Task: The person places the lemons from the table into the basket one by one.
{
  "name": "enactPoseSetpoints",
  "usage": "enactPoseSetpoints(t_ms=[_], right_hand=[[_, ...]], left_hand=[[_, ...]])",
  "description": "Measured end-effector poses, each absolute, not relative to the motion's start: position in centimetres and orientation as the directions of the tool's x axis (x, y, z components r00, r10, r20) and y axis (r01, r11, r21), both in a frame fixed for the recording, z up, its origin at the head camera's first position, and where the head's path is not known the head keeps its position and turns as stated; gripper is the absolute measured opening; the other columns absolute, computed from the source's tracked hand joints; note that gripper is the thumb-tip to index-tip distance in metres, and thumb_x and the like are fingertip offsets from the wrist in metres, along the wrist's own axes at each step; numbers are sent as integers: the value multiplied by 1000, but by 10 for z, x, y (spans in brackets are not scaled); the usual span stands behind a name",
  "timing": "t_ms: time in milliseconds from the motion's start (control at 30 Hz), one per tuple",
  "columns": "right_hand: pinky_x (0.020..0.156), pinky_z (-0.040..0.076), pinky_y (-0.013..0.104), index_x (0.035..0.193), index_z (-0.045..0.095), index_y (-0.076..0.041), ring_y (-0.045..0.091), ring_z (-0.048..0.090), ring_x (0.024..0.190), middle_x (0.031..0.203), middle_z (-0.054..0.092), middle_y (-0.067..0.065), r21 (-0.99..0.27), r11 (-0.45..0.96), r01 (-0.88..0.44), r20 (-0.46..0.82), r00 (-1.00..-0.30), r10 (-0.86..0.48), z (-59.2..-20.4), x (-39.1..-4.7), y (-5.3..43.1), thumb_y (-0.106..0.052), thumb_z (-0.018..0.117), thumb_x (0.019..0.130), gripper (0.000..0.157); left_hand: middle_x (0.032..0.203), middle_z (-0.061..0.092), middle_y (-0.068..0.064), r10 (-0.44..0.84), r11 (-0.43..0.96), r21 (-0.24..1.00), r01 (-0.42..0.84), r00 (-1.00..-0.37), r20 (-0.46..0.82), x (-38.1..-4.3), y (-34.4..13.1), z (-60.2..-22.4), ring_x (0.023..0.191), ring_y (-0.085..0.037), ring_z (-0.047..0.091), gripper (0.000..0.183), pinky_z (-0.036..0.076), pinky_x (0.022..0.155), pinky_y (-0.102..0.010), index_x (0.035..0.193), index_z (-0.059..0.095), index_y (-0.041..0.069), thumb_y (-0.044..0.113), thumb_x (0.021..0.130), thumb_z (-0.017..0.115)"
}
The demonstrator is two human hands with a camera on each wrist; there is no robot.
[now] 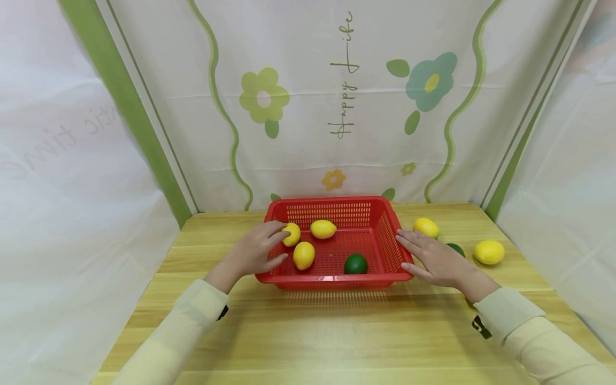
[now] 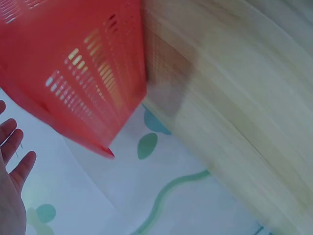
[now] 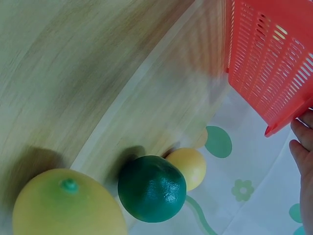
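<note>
A red plastic basket point(image 1: 332, 279) with slotted walls stands on the table. Inside are three yellow lemons, one at the back point(image 1: 323, 229), one nearer the front point(image 1: 303, 255) and one at the left point(image 1: 291, 235), plus a dark green lime-like fruit point(image 1: 356, 264). My left hand point(image 1: 256, 247) hovers at the basket's left rim, fingers spread and overlapping the left lemon; the left wrist view shows these fingers point(image 2: 11, 142) apart from the basket wall. At the opposite side, straight fingers of my right hand point(image 1: 435, 258) rest against the right rim point(image 3: 288, 122).
Right of the basket lie a lemon point(image 1: 426, 228), another lemon point(image 1: 489, 252) and a dark green fruit point(image 3: 152, 189), partly hidden behind my right hand in the head view. Printed fabric point(image 1: 298, 160) encloses the wooden table point(image 1: 327, 342) at the back and sides.
</note>
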State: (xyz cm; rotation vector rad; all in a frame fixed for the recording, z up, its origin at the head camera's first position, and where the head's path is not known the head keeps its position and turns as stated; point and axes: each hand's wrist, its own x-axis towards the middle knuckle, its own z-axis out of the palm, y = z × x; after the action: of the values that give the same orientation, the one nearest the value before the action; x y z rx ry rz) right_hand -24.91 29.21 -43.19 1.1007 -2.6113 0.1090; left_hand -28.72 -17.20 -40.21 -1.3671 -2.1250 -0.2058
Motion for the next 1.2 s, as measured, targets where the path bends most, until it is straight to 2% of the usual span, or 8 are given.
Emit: enactPoseSetpoints(t_ms=[167, 333, 433, 533, 867, 1000, 1100, 1200], right_hand=[[103, 38, 54, 139, 47, 6, 41, 41, 131, 144, 44, 22, 53, 702, -710, 306, -657, -688, -431, -249, 292, -39, 61, 94, 65], [102, 39, 55, 138, 48, 7, 42, 43, 130, 143, 45, 23, 52, 698, -714, 317, -651, -690, -430, -248, 291, -39, 61, 94, 65], [102, 39, 55, 138, 48, 7, 42, 43, 129, 143, 46, 23, 54, 698, -714, 322, -649, -689, -429, -247, 291, -39, 61, 94, 65], [101, 40, 55, 137, 49, 7, 42, 44, 129, 142, 47, 23, 61, 697, -714, 329, -645, -689, -428, -246, 291, -39, 62, 93, 65], [98, 43, 56, 136, 51, 6, 41, 46, 127, 140, 50, 22, 71, 698, -713, 370, -631, -682, -421, -241, 296, -41, 63, 92, 65], [97, 43, 57, 135, 53, 5, 42, 48, 125, 138, 52, 21, 61, 694, -718, 395, -621, -677, -418, -239, 299, -40, 63, 92, 63], [105, 39, 50, 136, 52, 5, 43, 47, 125, 138, 52, 21, 57, 689, -722, 419, -610, -673, -417, -238, 303, -38, 65, 91, 64], [114, 26, 36, 136, 52, 5, 42, 49, 124, 137, 53, 20, 58, 682, -729, 451, -590, -669, -417, -238, 308, -36, 66, 90, 63]], left_hand=[[121, 61, -21, 763, 463, -161, 872, -300, 572, -283, -186, -405, 113, -35, 58, 50, 49, 95, -49, 118, 63, -3, 29, 81, 76], [126, 60, -20, 750, 484, -147, 862, -323, 577, -274, -199, -408, 116, -34, 56, 56, 47, 96, -50, 123, 61, -2, 46, 94, 58], [127, 59, -20, 743, 497, -146, 855, -332, 582, -270, -204, -409, 117, -34, 56, 63, 47, 96, -51, 124, 61, -2, 53, 97, 49], [129, 58, -19, 733, 516, -142, 844, -349, 584, -268, -209, -411, 118, -34, 55, 66, 47, 96, -51, 125, 60, -2, 56, 97, 45], [133, 56, -21, 712, 582, -100, 807, -446, 543, -262, -223, -423, 124, -34, 50, 73, 40, 103, -53, 130, 57, -3, 60, 96, 42], [138, 52, -20, 710, 605, -75, 793, -494, 501, -260, -227, -426, 129, -35, 46, 67, 34, 107, -54, 133, 55, -3, 47, 89, 63], [140, 50, -19, 716, 612, -75, 787, -511, 475, -259, -229, -430, 131, -36, 44, 70, 33, 108, -54, 135, 53, -4, 42, 85, 68], [144, 46, -19, 720, 618, -66, 783, -531, 447, -258, -231, -433, 133, -36, 41, 72, 32, 109, -53, 138, 49, -4, 51, 91, 57]])
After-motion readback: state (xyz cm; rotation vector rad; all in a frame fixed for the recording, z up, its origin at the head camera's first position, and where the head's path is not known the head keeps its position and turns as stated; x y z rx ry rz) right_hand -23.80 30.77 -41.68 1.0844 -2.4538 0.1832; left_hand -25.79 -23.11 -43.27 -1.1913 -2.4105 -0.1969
